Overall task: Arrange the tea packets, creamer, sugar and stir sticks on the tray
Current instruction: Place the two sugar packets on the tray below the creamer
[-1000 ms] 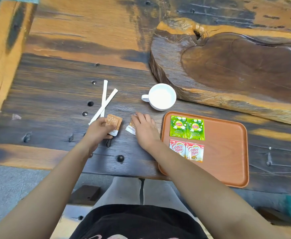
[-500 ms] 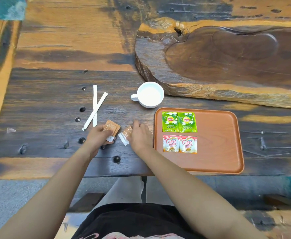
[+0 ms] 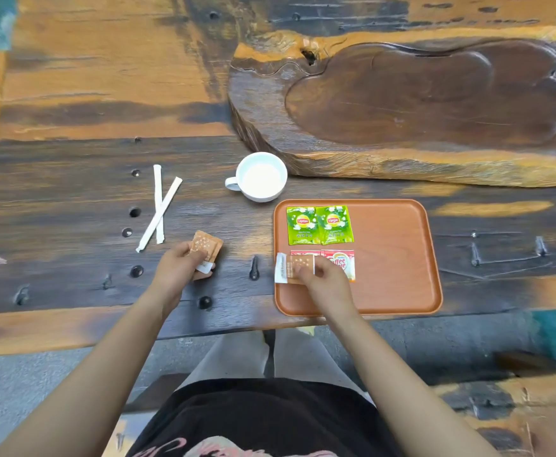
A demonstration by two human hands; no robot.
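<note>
An orange tray lies on the dark wooden table. Two green tea packets sit side by side at its far left. Below them lie two red-and-white creamer packets, the left one mostly hidden. My right hand holds a brown sugar packet over the tray's left edge, above the creamers. My left hand grips a second brown sugar packet on the table, left of the tray. Two white wrapped stir sticks lie crossed further left.
A white cup stands just beyond the tray's far left corner. A large carved wooden slab fills the far right of the table. The table's near edge runs just below the tray, with my lap beneath.
My right hand has carried its sugar packet rightwards from the table to above the tray's left edge. My left hand stays on the other sugar packet.
</note>
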